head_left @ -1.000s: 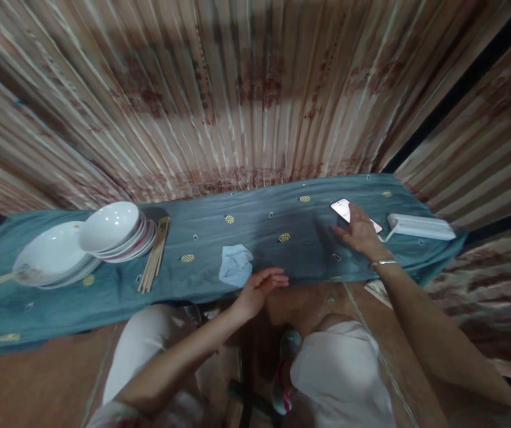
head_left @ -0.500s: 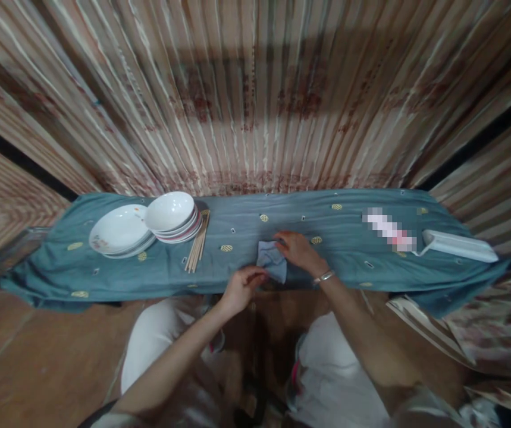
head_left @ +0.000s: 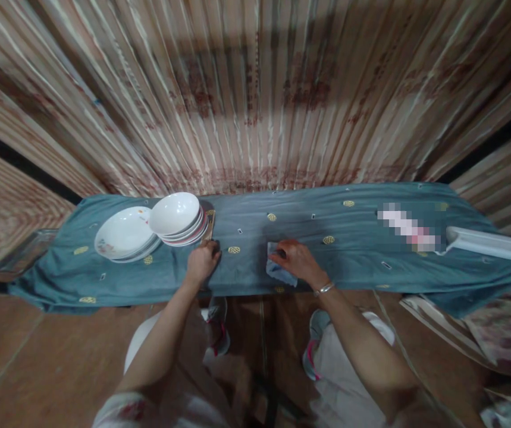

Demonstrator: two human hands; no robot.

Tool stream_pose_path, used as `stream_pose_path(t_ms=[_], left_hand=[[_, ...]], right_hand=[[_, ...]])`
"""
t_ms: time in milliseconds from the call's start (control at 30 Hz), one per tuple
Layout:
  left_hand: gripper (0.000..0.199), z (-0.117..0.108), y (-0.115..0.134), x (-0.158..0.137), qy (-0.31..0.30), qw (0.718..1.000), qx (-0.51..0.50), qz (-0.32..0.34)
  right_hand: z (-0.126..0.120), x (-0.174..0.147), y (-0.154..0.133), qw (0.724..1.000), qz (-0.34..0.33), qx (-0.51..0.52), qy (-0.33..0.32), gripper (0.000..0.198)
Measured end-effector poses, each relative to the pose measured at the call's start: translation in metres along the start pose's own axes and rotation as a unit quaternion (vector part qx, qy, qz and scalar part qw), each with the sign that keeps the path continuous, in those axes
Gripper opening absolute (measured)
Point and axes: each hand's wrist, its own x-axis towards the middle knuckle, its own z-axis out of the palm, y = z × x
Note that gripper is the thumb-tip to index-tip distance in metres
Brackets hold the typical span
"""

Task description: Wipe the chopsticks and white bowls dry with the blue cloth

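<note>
My left hand [head_left: 204, 261] lies over the lower part of a bundle of wooden chopsticks [head_left: 212, 224], fingers curled around it. Only the upper ends of the chopsticks show, beside the bowls. My right hand [head_left: 293, 258] pinches a small grey-blue cloth [head_left: 282, 274] near the table's front edge. Part of the cloth is hidden under the fingers. To the left of my left hand stands a stack of white bowls [head_left: 175, 215], with a stack of white plates [head_left: 124, 233] farther left.
A blue-green patterned tablecloth [head_left: 246, 270] covers the long narrow table. On the right lie a blurred-out pinkish item [head_left: 407, 229] and a white tray-like object [head_left: 487, 244]. Behind the table hangs a striped curtain [head_left: 255, 119]. Dark poles [head_left: 491, 142] slant at both sides.
My left hand has left the cloth and moved left onto the chopsticks. My right hand stays at the cloth. The view has shifted slightly.
</note>
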Motion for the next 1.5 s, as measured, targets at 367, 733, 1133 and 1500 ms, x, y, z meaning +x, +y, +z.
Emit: stream_pose_path(t_ms=[367, 733, 1133, 1500], left_hand=[[0.033, 0.000, -0.007, -0.001, 0.012, 0.999, 0.017, -0.046], [0.027, 0.000, -0.004, -0.007, -0.011, 0.999, 0.012, -0.039], [0.005, 0.025, 0.035, -0.007, 0.022, 0.879, -0.473, -0.048], [0.030, 0.012, 0.106, -0.023, -0.208, 0.631, -0.747, 0.028]], right_hand=[[0.004, -0.001, 0.003, 1.000, -0.017, 0.011, -0.013, 0.023], [-0.004, -0.005, 0.025, 0.996, -0.002, 0.070, 0.063, 0.013], [0.014, -0.012, 0.033, 0.993, -0.052, 0.102, 0.013, 0.019], [-0.024, 0.020, 0.059, 0.936, 0.225, 0.137, 0.234, 0.028]])
